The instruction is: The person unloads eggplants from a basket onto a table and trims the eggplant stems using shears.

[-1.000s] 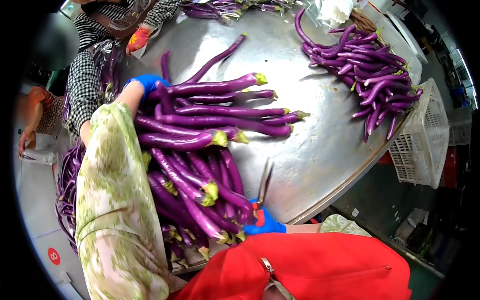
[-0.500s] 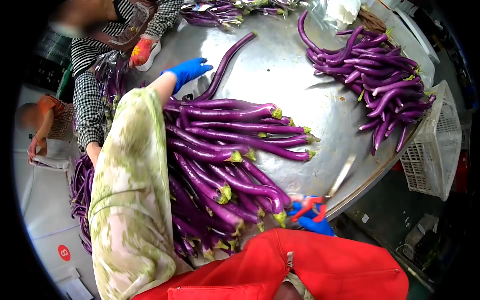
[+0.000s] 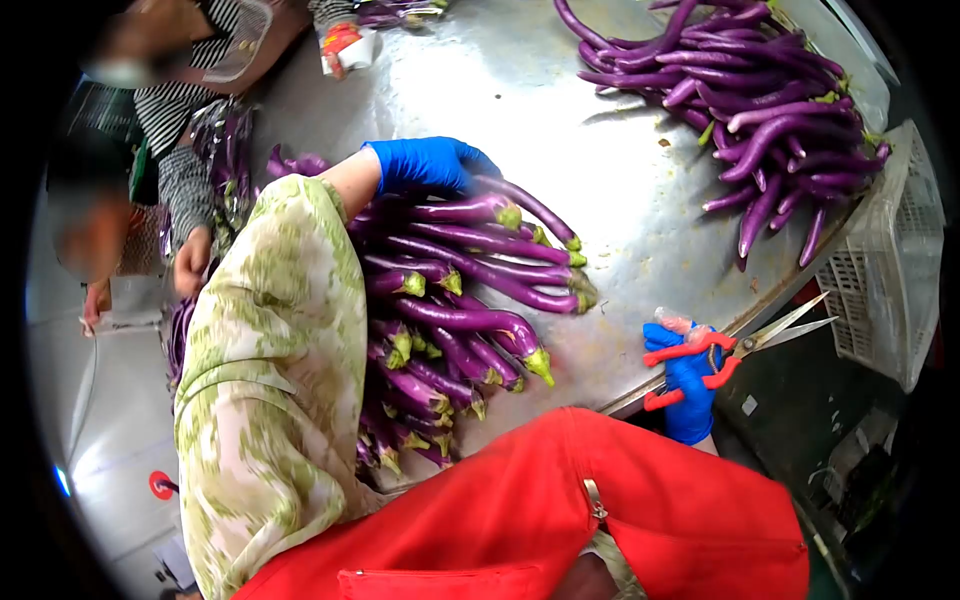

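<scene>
My left hand [image 3: 425,166], in a blue glove, is at the far side of the eggplant pile [image 3: 440,325]. Its fingers curl down over a long purple eggplant [image 3: 535,212], whose stem end points toward the right; the fingertips are partly blurred and hidden. Beyond the table's near edge, my right hand [image 3: 690,395], also blue-gloved, is closed around red-handled scissors [image 3: 735,350]. The scissor blades are parted and point to the right, away from the eggplants. Most eggplants in the pile lie with their green caps toward the right and toward me.
A second eggplant heap [image 3: 770,115] lies at the table's far right. Beside the metal table [image 3: 620,230] stands a white plastic crate [image 3: 885,270]. Across on the left, a co-worker's hand [image 3: 190,260] is near bagged eggplants [image 3: 222,150]; a red-patterned glove [image 3: 342,42] shows at the back.
My left hand has closed from spread fingers and come down right with an eggplant onto the pile. My right hand with the scissors has moved right, away from the pile. The view has shifted.
</scene>
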`<state>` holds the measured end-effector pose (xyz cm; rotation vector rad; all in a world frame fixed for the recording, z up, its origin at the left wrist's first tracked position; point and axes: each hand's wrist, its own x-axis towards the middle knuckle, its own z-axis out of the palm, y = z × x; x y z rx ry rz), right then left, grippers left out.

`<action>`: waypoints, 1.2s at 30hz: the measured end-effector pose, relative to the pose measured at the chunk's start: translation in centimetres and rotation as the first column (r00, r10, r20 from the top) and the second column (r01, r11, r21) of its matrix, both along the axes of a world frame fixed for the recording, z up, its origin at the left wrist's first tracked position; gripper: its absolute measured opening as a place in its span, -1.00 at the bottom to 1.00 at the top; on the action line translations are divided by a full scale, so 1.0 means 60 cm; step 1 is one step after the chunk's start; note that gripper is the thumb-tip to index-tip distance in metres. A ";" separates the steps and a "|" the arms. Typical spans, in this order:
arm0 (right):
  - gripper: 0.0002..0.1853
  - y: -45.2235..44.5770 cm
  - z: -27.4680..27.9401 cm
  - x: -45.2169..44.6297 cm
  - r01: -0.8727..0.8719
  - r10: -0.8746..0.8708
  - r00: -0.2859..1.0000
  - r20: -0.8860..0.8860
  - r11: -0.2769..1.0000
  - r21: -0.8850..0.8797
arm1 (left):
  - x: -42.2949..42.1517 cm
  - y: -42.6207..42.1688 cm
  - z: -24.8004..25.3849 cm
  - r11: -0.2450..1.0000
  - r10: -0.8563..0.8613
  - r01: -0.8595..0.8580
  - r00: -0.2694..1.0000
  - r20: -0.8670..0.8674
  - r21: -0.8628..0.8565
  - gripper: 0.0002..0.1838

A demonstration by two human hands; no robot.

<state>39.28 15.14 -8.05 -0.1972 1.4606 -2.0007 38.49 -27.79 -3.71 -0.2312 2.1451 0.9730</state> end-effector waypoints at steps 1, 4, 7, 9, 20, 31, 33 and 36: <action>-0.49 0.001 0.003 -0.004 0.020 -0.020 1.000 -0.012 0.999 0.039 | -0.007 0.017 -0.001 1.000 0.019 -0.018 0.998 0.062 -0.025 -0.65; -0.44 -0.095 0.011 -0.027 -0.028 0.032 0.999 -0.037 0.996 0.081 | -0.021 0.049 -0.027 0.836 -0.132 0.087 0.990 -0.044 -0.542 -0.43; -0.42 -0.198 -0.010 -0.089 -0.275 0.279 0.957 -0.074 0.959 0.060 | 0.038 0.122 -0.034 0.773 -0.187 -0.003 0.955 -0.231 -0.635 -0.48; -0.43 -0.239 -0.047 -0.125 -0.455 0.453 0.889 0.074 0.890 0.028 | 0.098 0.163 -0.035 0.773 -0.199 -0.024 0.939 -0.279 -0.634 -0.52; -0.55 -0.283 -0.024 0.274 -0.391 0.401 0.916 0.014 0.899 -0.198 | 0.230 0.191 -0.060 0.729 -0.252 0.011 0.934 -0.253 -0.685 -0.70; -0.59 -0.025 0.012 0.008 -0.475 0.469 0.879 0.078 0.876 0.083 | 0.160 0.245 0.014 0.709 -0.145 -0.061 0.962 -0.230 -0.702 -0.53; -0.58 0.043 0.025 -0.063 -0.423 0.418 0.905 0.080 0.903 0.077 | 0.111 0.315 -0.017 0.689 -0.155 -0.387 0.747 -0.646 -0.613 -0.42; -0.57 0.119 0.054 -0.170 -0.353 0.344 0.935 0.092 0.926 0.131 | 0.029 0.452 -0.051 0.830 0.087 -0.401 0.780 -0.619 -0.388 -0.24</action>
